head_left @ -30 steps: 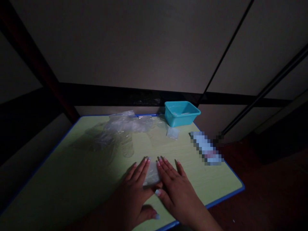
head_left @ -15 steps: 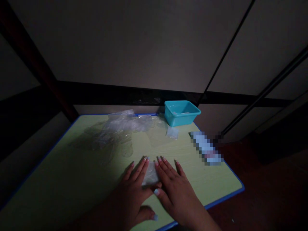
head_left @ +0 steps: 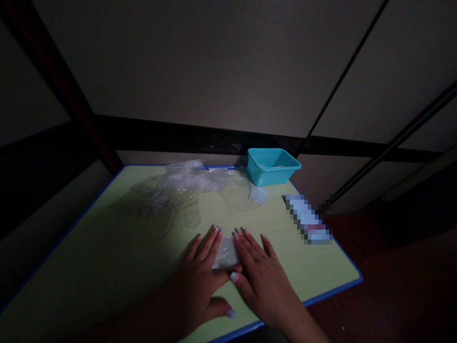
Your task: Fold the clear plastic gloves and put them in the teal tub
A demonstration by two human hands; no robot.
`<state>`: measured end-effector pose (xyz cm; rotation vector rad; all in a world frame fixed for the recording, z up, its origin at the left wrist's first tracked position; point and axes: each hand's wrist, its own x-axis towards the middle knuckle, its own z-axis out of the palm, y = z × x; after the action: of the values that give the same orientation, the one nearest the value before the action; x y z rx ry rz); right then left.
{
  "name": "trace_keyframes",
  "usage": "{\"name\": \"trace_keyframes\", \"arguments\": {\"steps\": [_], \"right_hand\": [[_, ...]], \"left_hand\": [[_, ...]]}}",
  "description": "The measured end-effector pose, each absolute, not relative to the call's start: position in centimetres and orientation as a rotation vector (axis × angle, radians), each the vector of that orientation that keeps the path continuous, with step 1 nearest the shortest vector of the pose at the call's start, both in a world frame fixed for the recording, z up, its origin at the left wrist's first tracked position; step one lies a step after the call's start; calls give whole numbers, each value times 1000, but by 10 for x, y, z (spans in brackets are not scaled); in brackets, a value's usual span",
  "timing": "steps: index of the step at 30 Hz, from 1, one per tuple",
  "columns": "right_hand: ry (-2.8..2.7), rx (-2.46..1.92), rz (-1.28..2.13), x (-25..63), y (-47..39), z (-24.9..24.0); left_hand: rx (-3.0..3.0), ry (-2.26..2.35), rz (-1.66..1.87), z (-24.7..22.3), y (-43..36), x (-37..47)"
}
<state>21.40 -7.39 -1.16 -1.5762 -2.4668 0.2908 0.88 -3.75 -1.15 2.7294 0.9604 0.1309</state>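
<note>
A small translucent plastic packet (head_left: pixel 227 253) lies on the pale green table (head_left: pixel 124 281) between my two hands. My left hand (head_left: pixel 202 274) rests flat with its fingers spread, the fingertips at the packet's left side. On the packet's right side my right hand (head_left: pixel 259 269) also lies flat, fingers stretched out. The packet's edges are partly hidden under the fingers of both hands. Near the far edge spreads a pile of clear plastic bags (head_left: pixel 189 181). A small folded packet (head_left: pixel 258 195) sits just in front of the teal basket (head_left: pixel 273 176).
At the table's right edge lies a flat, pixelated pale blue object (head_left: pixel 307 219). Some clear items are inside the teal basket. A panelled wall (head_left: pixel 200 71) rises behind the table, and a dark red floor (head_left: pixel 374 286) shows at the right.
The view has shifted slightly, so the table and basket appear a little farther right. Both hands stay flat beside the packet, nearly unmoved.
</note>
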Motion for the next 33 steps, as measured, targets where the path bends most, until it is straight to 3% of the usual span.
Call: {"name": "trace_keyframes", "arguments": {"steps": [11,18,33], "right_hand": [[-2416,-1606,277,214,-75,-12],[-2564,-1368,332,220,-76,-8],[-2550,-1468,376,218,-74,-4]], "left_hand": [[2765,1097,206,-19,-42,10],[2731,1040,166,-15,-41,11],[2653,1048,180,-11,-42,13]]}}
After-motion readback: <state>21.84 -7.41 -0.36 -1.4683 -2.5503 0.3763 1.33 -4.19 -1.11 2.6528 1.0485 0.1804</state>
